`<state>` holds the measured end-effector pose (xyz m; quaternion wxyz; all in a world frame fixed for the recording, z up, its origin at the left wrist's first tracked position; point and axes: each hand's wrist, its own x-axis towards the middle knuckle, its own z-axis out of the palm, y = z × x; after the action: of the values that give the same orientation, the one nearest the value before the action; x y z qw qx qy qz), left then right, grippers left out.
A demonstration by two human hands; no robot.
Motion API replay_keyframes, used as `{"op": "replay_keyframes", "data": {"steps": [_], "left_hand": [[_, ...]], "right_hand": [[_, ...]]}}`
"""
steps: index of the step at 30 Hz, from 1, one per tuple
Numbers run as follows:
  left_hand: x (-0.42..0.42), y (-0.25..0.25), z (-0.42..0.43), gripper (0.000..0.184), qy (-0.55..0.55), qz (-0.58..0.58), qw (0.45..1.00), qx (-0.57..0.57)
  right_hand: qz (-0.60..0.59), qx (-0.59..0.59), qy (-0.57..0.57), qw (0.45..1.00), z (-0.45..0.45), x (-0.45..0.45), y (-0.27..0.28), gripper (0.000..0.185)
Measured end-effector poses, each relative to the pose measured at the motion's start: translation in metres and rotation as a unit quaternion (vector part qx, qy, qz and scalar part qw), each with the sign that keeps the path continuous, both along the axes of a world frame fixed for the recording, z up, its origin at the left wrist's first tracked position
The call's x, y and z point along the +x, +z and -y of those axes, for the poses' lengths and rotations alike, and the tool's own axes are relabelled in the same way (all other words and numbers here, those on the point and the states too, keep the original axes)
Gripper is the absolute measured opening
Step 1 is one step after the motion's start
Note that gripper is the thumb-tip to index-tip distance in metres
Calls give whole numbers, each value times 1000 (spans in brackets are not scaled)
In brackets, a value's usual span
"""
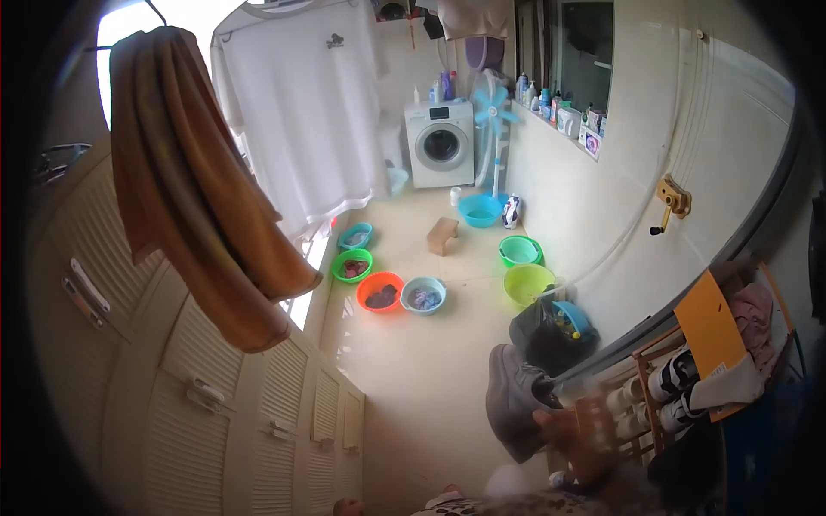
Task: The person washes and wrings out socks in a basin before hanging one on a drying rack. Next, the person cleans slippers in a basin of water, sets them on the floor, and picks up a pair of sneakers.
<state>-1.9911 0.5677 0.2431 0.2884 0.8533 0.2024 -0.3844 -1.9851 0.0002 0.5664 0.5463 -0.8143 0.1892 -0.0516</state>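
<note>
A pair of dark grey shoes (516,400) is at the lower right, held up in front of the floor. My right hand (578,439) is blurred, with its fingers closed at the near edge of the shoes beside their opening. At the bottom edge, only a small part of my left hand (348,507) shows, and its fingers are mostly cut off. Patterned cloth (495,505) lies between the two hands. Right of my right hand stands a wooden shoe rack (641,378) with several shoes.
Basins with clothes, including an orange one (366,307), sit mid-floor. A black bag (551,344) and a green basin (527,286) are along the right wall. Cabinets (198,378) line the left. A brown cloth (185,189) and white shirt (301,112) hang above; a washing machine (440,168) stands behind.
</note>
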Motion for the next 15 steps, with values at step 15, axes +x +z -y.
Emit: {"op": "replay_keyframes", "data": {"steps": [15], "left_hand": [[263,50,165,31,114,-55,990,-56]], "right_hand": [[-23,52,29,998,182,319,-34,33]]}}
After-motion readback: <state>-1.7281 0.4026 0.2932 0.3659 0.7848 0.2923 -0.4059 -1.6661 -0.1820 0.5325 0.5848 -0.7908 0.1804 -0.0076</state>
